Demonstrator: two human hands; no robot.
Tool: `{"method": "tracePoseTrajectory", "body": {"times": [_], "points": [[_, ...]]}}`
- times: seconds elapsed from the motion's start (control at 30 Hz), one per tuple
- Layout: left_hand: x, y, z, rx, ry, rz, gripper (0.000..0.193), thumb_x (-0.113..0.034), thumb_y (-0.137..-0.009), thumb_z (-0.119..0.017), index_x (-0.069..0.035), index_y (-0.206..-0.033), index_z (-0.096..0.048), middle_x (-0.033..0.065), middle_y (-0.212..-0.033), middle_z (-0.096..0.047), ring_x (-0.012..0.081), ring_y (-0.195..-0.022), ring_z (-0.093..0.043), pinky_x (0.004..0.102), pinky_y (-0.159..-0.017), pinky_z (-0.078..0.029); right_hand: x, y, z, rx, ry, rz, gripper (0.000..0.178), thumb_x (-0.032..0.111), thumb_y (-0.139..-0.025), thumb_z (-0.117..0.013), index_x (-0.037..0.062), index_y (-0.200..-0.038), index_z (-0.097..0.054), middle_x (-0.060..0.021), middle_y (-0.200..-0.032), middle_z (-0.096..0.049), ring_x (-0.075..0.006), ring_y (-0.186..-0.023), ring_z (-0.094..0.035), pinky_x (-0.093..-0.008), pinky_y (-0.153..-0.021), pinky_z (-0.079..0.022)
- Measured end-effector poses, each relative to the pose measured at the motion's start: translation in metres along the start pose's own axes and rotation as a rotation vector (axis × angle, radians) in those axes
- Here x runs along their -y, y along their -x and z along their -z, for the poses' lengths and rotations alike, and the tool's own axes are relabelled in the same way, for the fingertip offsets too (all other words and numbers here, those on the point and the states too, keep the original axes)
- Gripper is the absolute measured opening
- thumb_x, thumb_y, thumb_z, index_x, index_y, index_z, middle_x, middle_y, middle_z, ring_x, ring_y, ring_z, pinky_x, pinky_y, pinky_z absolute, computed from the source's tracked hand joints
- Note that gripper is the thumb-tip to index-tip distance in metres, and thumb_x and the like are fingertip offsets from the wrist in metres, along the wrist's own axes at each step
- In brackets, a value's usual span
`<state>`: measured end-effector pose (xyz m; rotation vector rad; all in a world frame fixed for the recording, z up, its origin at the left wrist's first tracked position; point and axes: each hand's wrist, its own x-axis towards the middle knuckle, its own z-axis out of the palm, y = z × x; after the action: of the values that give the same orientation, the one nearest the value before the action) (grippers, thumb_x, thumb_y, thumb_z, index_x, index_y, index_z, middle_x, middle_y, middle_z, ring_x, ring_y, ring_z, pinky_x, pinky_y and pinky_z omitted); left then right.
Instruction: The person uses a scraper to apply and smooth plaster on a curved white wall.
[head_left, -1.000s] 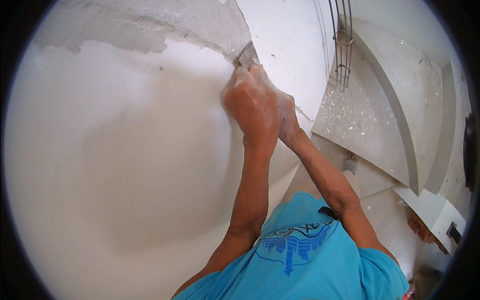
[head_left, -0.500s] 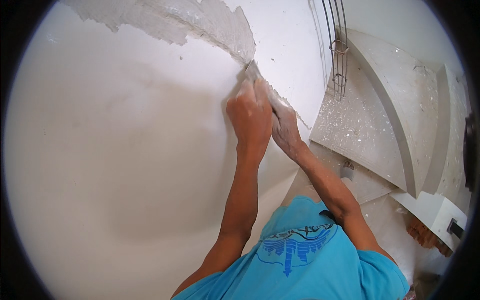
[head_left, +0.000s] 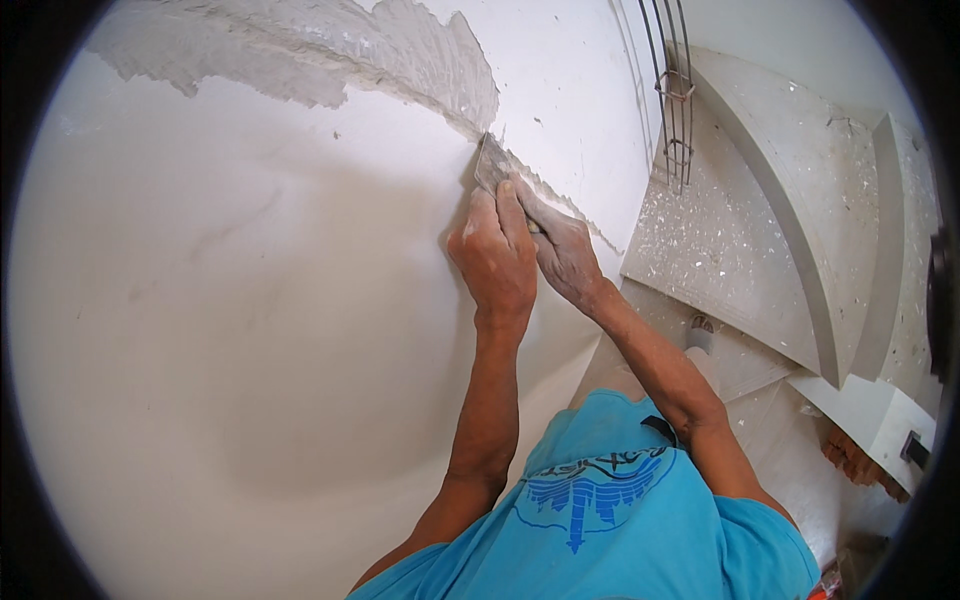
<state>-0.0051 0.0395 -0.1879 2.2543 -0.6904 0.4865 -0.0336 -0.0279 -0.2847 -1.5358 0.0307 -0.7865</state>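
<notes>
Both my hands are closed around one putty knife (head_left: pixel 491 163), its flat metal blade tip against the white wall (head_left: pixel 250 330). My left hand (head_left: pixel 495 255) presses with fingers and thumb close to the blade. Beside it, my dust-whitened right hand (head_left: pixel 568 258) grips the handle, which is mostly hidden by the fingers. The tip lies where a bare grey patch (head_left: pixel 420 55) with ragged edges narrows to a point. From there a thin rough-edged strip (head_left: pixel 555 195) of chipped coating runs down to the right, past my right hand.
Thin steel rods (head_left: pixel 672 90) tied with loops stand upright beyond the wall's edge. Curved pale steps (head_left: pixel 735 250) strewn with white flakes lie to the right. Below them is a white block (head_left: pixel 895 425) with exposed brick (head_left: pixel 855 465). My foot (head_left: pixel 700 332) shows on the floor.
The blade has tilted so more of its flat face shows, and both hands sit slightly lower in view. The whole view has shifted a little, with the grey patch further left.
</notes>
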Motion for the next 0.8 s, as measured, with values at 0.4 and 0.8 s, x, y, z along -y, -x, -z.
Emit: {"method": "tracePoseTrajectory", "body": {"times": [0.4,0.8], "points": [[0.011,0.000,-0.009,-0.096,-0.083,-0.105,0.037,-0.014,-0.103,-0.059,0.004,-0.070,-0.053,0.0146,-0.053,-0.058,0.0266,-0.041,-0.058,0.0381,-0.046,-0.045,-0.018,-0.006,-0.012,-0.006,-0.028,0.054,0.059,0.011,-0.097,-0.063,0.0064,-0.154,-0.047,-0.0234,-0.137,-0.064,-0.0375,-0.115,-0.068,-0.0390,-0.096,-0.055],[0.008,-0.009,-0.036,-0.226,-0.040,-0.217,0.031,-0.009,-0.101,-0.058,0.005,-0.074,-0.056,0.0204,-0.061,-0.060,0.0353,-0.050,-0.059,0.0440,-0.054,-0.047,-0.039,-0.010,-0.012,-0.047,0.053,0.130,0.055,0.015,-0.100,-0.061,0.0016,-0.152,-0.048,-0.0207,-0.131,-0.069,-0.0273,-0.108,-0.073,-0.0362,-0.091,-0.056]]}}
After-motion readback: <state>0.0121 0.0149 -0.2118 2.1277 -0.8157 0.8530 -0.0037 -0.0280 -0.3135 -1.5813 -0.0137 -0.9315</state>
